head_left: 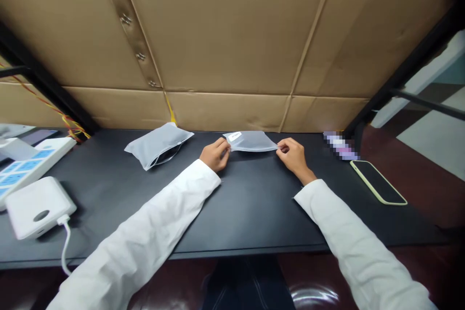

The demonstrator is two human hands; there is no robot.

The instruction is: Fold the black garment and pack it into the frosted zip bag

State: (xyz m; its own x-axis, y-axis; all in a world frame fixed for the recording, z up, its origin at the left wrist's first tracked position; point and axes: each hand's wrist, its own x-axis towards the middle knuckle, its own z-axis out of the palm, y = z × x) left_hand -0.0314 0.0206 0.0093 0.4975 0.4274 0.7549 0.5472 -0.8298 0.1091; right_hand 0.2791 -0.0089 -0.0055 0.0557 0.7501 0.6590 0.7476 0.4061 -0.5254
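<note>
A frosted plastic zip bag point(254, 141) with a small white label at its upper left lies over the black table, its near edge stretched between my two hands. My left hand point(215, 154) pinches the near left corner, fingers closed. At the opposite corner, my right hand point(292, 155) grips the bag's edge between thumb and fingers. To the left sits a second frosted zip bag point(158, 143), puffed up, its mouth partly parted toward the right. Neither hand touches that one. What the bags contain, if anything, cannot be made out.
A cardboard wall point(225, 34) closes off the table's back. Left are a white power strip point(39, 160) and a white charger block point(39, 208) with a cable. A phone in a pale green case point(378, 182) and a pixelated purple item point(340, 145) lie right on the black table point(250, 213).
</note>
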